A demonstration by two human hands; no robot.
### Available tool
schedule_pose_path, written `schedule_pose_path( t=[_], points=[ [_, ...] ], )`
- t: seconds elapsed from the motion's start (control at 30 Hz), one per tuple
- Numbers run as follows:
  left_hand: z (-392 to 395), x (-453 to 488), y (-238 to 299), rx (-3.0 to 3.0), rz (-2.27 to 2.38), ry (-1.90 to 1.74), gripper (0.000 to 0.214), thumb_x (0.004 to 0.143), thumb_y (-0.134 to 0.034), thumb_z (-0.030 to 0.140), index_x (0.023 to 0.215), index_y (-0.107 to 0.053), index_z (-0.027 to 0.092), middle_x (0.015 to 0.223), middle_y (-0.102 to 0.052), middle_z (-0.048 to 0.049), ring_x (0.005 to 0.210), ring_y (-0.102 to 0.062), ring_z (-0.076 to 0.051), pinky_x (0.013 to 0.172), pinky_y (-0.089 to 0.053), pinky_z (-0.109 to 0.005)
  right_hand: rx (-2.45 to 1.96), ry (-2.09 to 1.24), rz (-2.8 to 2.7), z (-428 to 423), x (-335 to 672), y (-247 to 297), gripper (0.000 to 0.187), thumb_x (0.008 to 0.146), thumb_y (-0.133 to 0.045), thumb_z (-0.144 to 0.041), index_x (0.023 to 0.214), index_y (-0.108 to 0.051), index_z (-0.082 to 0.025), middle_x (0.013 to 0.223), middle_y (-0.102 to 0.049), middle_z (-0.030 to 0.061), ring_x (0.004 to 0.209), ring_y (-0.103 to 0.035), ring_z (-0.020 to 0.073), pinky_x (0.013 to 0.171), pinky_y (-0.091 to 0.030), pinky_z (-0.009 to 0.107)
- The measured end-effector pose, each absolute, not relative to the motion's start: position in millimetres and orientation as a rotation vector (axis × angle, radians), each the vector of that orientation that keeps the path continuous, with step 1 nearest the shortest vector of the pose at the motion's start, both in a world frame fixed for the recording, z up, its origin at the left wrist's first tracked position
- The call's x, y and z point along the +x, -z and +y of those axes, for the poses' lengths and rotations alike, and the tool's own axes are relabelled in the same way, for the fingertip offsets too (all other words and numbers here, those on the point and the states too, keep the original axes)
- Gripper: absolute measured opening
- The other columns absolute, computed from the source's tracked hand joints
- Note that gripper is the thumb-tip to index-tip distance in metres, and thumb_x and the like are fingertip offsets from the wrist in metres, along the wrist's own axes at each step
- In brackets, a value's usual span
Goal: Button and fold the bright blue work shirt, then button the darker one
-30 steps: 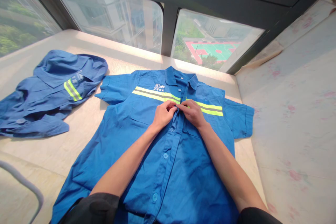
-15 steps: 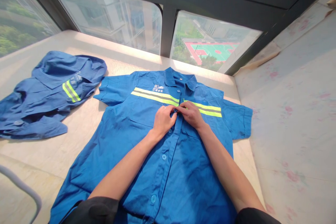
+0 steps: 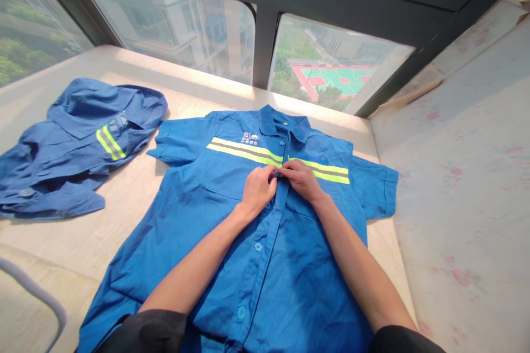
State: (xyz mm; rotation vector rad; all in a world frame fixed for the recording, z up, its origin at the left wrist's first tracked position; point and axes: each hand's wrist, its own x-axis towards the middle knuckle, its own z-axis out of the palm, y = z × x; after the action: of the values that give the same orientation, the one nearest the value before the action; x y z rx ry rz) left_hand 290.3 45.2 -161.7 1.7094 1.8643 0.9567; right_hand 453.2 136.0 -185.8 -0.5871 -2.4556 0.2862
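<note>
A blue short-sleeved work shirt (image 3: 323, 265) lies spread front side up, its collar toward the window. A yellow and grey reflective band (image 3: 244, 150) crosses its chest, with a white logo above. At the front placket, level with the chest band, my left hand (image 3: 259, 185) and my right hand (image 3: 304, 179) meet fingertip to fingertip, both pinching the shirt's cloth. Whatever button lies between the fingertips is hidden. Lower on the placket, a blue button (image 3: 258, 246) and another button (image 3: 241, 312) show uncovered. Near the collar, one more button (image 3: 282, 143) is visible.
A second blue garment (image 3: 78, 149) with a reflective strip lies crumpled on the pale ledge (image 3: 128, 231) at left. A grey curved tube (image 3: 37, 292) crosses the lower left corner. Dark-framed windows (image 3: 265, 49) stand behind; a flowered wall (image 3: 464, 204) bounds the right side.
Hardly anything differs. Both hands keep their pinch at the same spot on the placket, with only a slight shift of the fingers and the view.
</note>
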Motion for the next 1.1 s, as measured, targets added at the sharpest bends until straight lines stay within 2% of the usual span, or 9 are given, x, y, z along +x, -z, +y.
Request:
schedule_pose_path(
  t=[0.3,0.47,0.63,0.83,0.97,1.1],
  points=[
    [45,291,163,1.758,1.850,-0.969,0.031,0.082,-0.053,0.010,0.107,-0.068,0.022,0.092,-0.074,-0.0031,0.089,-0.064,-0.019,0.084,-0.051,-0.032,-0.599,-0.338,-2.459,136,456,187,0.034,0.098,-0.042,-0.014,0.105,-0.073,-0.024,0.089,-0.065,0.0058,0.084,-0.054,0.0157,0.075,-0.044,0.029],
    [45,291,165,1.763,1.843,-0.965,0.032,0.083,-0.052,0.010,0.107,-0.068,0.022,0.093,-0.073,-0.0037,0.090,-0.064,-0.020,0.084,-0.051,-0.032,-0.618,-0.285,-2.461,134,452,190,0.031,0.096,-0.042,-0.013,0.104,-0.072,-0.020,0.089,-0.064,0.0076,0.084,-0.053,0.0171,0.075,-0.044,0.031],
    [46,291,165,1.760,1.836,-0.976,0.032,0.083,-0.052,0.009,0.106,-0.068,0.023,0.093,-0.073,-0.0038,0.090,-0.064,-0.019,0.084,-0.051,-0.030,-0.658,-0.254,-2.498,134,450,190,0.028,0.097,-0.044,-0.015,0.100,-0.072,-0.019,0.090,-0.064,0.0086,0.085,-0.053,0.0180,0.077,-0.043,0.033],
    [48,291,168,1.710,1.858,-1.020,0.028,0.084,-0.053,0.011,0.104,-0.068,0.021,0.095,-0.073,-0.0039,0.089,-0.063,-0.019,0.085,-0.051,-0.032,-0.679,-0.348,-2.344,129,452,182,0.024,0.099,-0.047,-0.024,0.113,-0.065,-0.020,0.106,-0.063,0.0099,0.100,-0.058,0.0181,0.086,-0.050,0.032],
    [49,290,171,1.751,1.875,-1.034,0.023,0.086,-0.053,0.014,0.101,-0.069,0.021,0.099,-0.073,-0.0033,0.093,-0.062,-0.020,0.088,-0.050,-0.033,-0.666,-0.406,-2.235,127,454,179,0.015,0.095,-0.055,-0.027,0.103,-0.065,-0.019,0.105,-0.059,0.0095,0.099,-0.059,0.0173,0.087,-0.053,0.032],
    [50,289,171,1.811,1.901,-1.015,0.025,0.089,-0.050,0.014,0.103,-0.069,0.019,0.101,-0.072,-0.0044,0.096,-0.061,-0.020,0.092,-0.049,-0.034,-0.646,-0.408,-2.335,129,455,182,0.017,0.093,-0.060,-0.032,0.096,-0.071,-0.020,0.105,-0.058,0.0091,0.096,-0.059,0.0170,0.084,-0.054,0.032]
  ],
)
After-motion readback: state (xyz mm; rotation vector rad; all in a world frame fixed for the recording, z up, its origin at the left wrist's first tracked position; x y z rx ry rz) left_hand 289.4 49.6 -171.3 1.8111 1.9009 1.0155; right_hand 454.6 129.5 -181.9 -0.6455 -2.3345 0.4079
